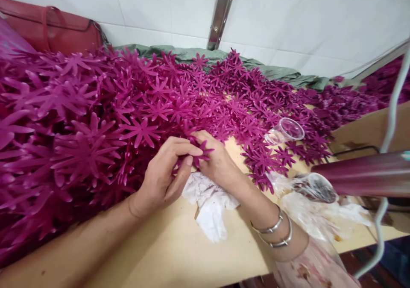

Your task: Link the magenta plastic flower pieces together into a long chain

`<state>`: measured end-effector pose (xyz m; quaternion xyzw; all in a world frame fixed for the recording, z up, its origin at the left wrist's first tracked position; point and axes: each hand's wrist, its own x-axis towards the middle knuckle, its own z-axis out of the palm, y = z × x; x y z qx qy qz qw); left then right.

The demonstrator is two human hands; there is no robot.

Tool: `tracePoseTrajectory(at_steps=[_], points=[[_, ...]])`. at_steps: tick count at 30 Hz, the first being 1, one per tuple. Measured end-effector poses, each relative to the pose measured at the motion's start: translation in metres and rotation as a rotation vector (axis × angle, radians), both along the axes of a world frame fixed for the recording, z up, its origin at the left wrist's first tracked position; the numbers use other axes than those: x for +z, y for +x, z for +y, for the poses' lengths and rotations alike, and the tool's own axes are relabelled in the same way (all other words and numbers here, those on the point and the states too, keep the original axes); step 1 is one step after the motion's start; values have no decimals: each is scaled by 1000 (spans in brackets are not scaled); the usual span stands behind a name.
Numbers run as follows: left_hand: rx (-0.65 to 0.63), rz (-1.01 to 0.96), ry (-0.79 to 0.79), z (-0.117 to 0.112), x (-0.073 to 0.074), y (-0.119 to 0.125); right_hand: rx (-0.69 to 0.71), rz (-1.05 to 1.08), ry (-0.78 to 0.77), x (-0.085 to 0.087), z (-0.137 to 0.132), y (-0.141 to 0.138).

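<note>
Left hand (163, 172) and right hand (219, 162), both grips pinching one magenta flower (204, 151) above one white cloth (209, 202), uncountable flower heap (96, 121) left of cloth, two clear cups (285, 130) right

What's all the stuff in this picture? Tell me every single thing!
flowers: very many, magenta, heaped over the table
table: one, tan, under everything
bag: one, red, far left by the wall
cloth: one, green, behind the heap
cups: two, clear, right of the hands
rag: one, white, below the hands
tube: one, maroon, right edge
bangles: two, silver, right wrist
left hand: pinching one flower
right hand: holding the same flower
</note>
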<state>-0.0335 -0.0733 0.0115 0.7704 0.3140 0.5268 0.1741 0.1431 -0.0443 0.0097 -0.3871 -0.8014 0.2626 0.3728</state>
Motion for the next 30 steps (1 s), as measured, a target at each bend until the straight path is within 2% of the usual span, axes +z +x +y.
tracePoseTrajectory(at_steps=[3, 7, 9, 15, 19, 22, 24, 30], points=[[-108, -20, -158, 2, -1, 1, 124, 27, -43, -4, -1, -3], [-96, -153, -443, 10, -5, 3, 158, -41, -76, -4, 1, 5], [-69, -209, -512, 13, -8, 5, 138, -64, -31, -2, 3, 10], [36, -171, -505, 17, -17, 6, 59, -103, 77, 13, 7, 27], [79, -145, -483, 17, -17, 4, -47, -80, -14, 18, 5, 33], [130, -109, -421, 16, -18, 3, -131, -74, -97, 11, 6, 32], [169, -90, -396, 16, -19, 3, -178, -101, -32, 4, 9, 30], [167, -102, -386, 18, -22, 4, -154, -80, 85, -9, 16, 29]])
